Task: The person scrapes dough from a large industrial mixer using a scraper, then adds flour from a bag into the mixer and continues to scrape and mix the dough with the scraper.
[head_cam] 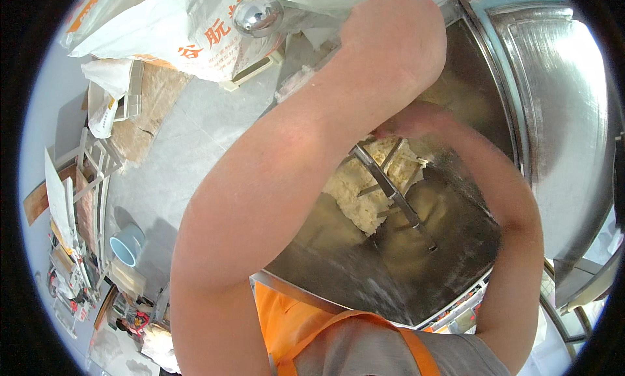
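A dough mixer's metal tub (371, 273) lies before me, with crumbly pale yellow dough (361, 200) gathered around its metal mixing shaft (385, 180) and bars. My left arm reaches across the tub. Its bent wrist and my left hand (395, 29) are at the far rim, the fingers turned away and hidden. Beneath that forearm, my right hand (410, 122) reaches down into the tub at the far side of the dough. The left forearm covers part of it, and its fingers cannot be made out, so I cannot tell whether it grips anything.
The mixer's raised metal lid (561, 112) stands at the right. A polished metal ball (258, 15) shows in front of a white printed sack (161, 29). On the left are a light blue bucket (127, 244), a white rack (95, 180) and a cardboard sheet (151, 102) on the grey floor (171, 146).
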The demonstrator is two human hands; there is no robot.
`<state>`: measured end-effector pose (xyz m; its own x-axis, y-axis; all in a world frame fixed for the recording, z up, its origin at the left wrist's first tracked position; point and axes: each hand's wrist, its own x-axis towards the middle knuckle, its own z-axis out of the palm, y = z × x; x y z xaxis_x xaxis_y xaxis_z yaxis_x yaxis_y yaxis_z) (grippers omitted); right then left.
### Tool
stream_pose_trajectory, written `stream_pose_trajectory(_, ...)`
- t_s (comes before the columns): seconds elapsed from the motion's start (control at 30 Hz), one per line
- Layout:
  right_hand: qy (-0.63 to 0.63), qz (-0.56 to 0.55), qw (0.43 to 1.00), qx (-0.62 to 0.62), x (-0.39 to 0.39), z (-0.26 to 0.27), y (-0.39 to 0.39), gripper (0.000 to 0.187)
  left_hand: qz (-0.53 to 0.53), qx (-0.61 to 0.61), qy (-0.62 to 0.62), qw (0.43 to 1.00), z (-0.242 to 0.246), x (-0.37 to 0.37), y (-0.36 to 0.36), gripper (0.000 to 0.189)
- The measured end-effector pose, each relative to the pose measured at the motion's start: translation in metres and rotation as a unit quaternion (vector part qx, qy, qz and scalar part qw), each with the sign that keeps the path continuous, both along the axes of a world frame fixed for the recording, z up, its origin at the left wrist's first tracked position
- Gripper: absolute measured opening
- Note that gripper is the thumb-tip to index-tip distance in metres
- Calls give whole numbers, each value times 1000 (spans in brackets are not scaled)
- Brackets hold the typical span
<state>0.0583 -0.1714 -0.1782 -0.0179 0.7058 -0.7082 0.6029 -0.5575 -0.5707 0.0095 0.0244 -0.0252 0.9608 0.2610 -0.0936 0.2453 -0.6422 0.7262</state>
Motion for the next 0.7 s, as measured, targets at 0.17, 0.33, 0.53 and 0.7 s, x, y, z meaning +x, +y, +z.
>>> stream_pose_trajectory(0.17, -57, 0, 997, 56, 4, -37, -12, 45, -57, 39, 10, 998, 7, 3, 1, 25)
stream_pose_trajectory(0.33, -52, -66, 996, -43, -13, -73, -14, 41, -79, 63, 8, 995, 17, -1, -2, 24)
stream_pose_trajectory(0.53, 104, -85, 991, -4, -5, 48, -44, 32, -52, 69, -23, 996, 5, 1, 0, 29)
stream_pose_trajectory(0.7, 157, -252, 955, 10, -62, 61, -108, 46, -55, 80, -6, 995, 10, 3, -2, 32)
